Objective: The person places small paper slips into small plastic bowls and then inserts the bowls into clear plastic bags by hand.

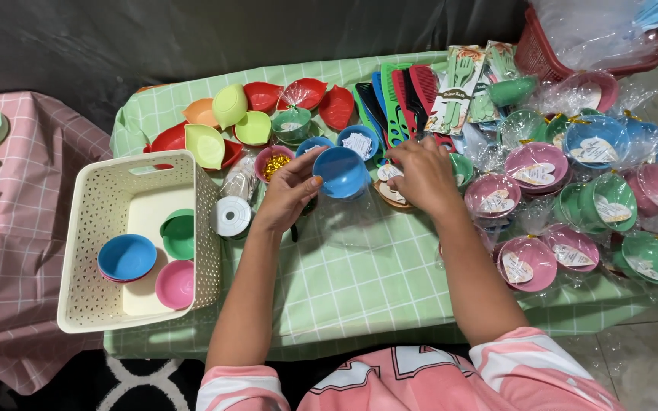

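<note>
Over the green-checked desk (344, 281) I see my left hand (291, 190) grasping a round blue plastic bowl (341, 172) at centre, while at three o'clock my right hand (423, 175) pinches small paper tags (387, 173).

Person, one. Garment: short-sleeved top, pink with white panels and large white block shapes outlined in dark across the chest. Sleeves end above the elbows; forearms bare. Left hand (289, 192) and right hand (423, 175): bare, no rings, watch or bracelets visible.
</note>
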